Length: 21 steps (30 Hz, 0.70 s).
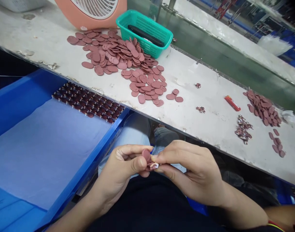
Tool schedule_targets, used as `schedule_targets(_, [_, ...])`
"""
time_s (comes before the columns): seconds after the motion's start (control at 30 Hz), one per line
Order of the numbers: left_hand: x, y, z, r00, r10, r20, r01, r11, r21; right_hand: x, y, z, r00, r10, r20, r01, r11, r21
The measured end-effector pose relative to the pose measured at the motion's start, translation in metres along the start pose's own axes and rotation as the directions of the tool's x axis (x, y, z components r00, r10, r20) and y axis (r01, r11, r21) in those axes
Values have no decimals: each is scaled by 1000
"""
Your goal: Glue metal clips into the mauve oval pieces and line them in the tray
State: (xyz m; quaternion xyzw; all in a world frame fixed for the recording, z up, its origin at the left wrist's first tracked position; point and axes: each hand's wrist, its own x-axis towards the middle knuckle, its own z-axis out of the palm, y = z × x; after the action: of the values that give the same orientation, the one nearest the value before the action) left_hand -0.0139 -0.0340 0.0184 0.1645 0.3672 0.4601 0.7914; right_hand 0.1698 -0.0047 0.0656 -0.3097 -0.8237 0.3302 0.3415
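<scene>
At 6 o'clock in view, my left hand (124, 167) pinches the maroon oval disc (146, 155) while my right hand (193, 170) pinches the small white-tipped piece (154, 166) at its 4 o'clock edge; judged best: left steady, right pressing lightly.

Forearms (95, 199) angling inward in front of the torso (149, 206), the left hand (123, 167) and right hand (195, 170) nearly meet, fingers (162, 158) bent and pinching against the thumbs (139, 163), the right's back showing.
</scene>
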Motion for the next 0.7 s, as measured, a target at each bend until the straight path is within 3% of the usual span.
schedule_targets(0.7, [11,2,0,990,-69,-127,66,997,-31,3,14,8,999,36,-4,-36,999,-17])
